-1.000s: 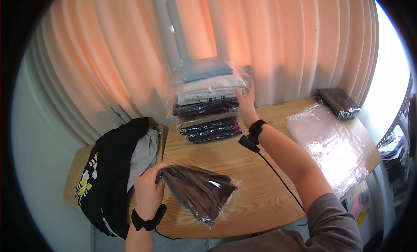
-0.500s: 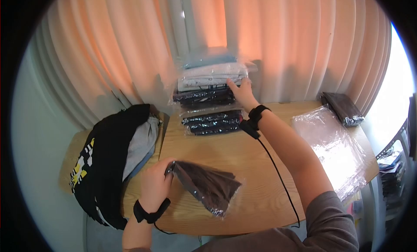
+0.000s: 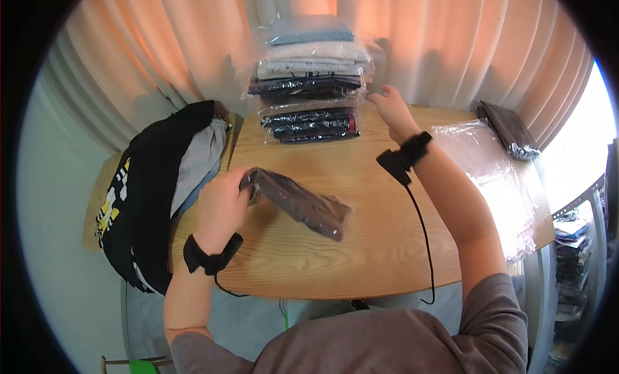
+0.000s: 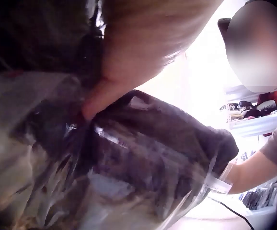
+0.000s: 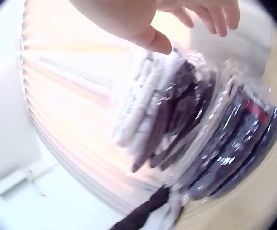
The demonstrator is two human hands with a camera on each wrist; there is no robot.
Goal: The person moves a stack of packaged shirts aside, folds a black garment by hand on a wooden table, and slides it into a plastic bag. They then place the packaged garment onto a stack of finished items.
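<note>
My left hand point(image 3: 222, 203) grips one end of a dark brown garment in a clear plastic bag point(image 3: 300, 203), held over the near half of the table. In the left wrist view the thumb presses into the crinkled bag point(image 4: 143, 163). My right hand point(image 3: 394, 113) holds nothing. It is just right of a tall stack of folded, bagged garments point(image 3: 309, 84), its fingers loosely extended and apart from the stack. The stack goes from dark navy pieces point(image 5: 234, 143) at the bottom through white ones to a light blue one point(image 3: 311, 31) on top.
A heap of loose clothes, with a black printed garment point(image 3: 151, 174) over a grey one point(image 3: 201, 158), lies at the table's left. Flat clear plastic bags point(image 3: 480, 167) and a dark bagged garment point(image 3: 509, 130) lie at the right. A curtain point(image 3: 438, 45) hangs behind; a cable point(image 3: 424, 235) trails from my right wrist.
My right hand has come off the side of the stack and moved to the right. The left hand keeps its grip on the bagged brown garment, which now appears narrower. The head view has shifted.
</note>
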